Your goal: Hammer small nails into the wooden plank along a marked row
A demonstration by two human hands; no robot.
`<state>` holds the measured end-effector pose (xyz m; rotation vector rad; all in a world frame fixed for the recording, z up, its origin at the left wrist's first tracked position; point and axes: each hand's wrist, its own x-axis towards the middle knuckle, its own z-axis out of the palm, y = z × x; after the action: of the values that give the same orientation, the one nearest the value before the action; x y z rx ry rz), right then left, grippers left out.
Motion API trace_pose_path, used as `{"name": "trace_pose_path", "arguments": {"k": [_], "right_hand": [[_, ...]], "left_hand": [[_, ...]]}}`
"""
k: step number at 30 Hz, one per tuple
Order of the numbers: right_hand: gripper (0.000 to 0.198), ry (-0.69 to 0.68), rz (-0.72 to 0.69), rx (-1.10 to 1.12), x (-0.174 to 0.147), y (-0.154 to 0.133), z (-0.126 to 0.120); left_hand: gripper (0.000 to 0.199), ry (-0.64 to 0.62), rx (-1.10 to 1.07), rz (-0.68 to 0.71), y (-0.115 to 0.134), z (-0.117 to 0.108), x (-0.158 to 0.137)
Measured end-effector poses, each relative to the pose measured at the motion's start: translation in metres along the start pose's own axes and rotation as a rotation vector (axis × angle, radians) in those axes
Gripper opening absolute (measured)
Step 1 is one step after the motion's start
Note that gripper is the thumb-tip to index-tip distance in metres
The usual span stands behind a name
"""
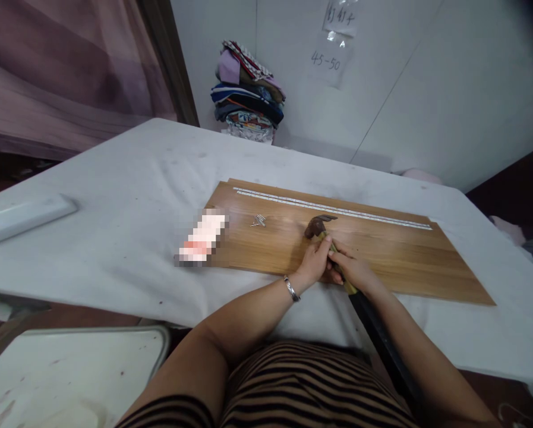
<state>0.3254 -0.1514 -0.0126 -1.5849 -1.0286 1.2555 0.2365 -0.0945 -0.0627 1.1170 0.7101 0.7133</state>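
Note:
A claw hammer (317, 226) with a rusty brown head and a yellow and black handle is held over the wooden board (266, 249). My left hand (314, 261), a silver bracelet at its wrist, is closed on the handle just below the head. Close beside it, my right hand (354, 268) is also closed around the upper handle. The black lower part of the handle runs back along my right forearm. Left of the hammer head lies a small pile of nails (259, 221) on the board. Some fingers of both hands are hidden.
Two white marked strips (333, 208) run along the board's far side. A blurred-out phone-like object (202, 236) lies at its left end. The board rests on a white-covered table (128, 178); a white case (30, 215) sits far left. Folded clothes (248, 95) are stacked by the wall.

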Motion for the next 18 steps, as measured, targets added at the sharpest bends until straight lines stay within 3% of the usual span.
{"name": "trace_pose_path", "arguments": {"k": [18], "right_hand": [[0.025,-0.003,0.006,-0.016,-0.0005,-0.0008,-0.0009]], "left_hand": [[0.058,-0.002,0.024,0.028,0.0031,-0.0008,-0.0018]]}}
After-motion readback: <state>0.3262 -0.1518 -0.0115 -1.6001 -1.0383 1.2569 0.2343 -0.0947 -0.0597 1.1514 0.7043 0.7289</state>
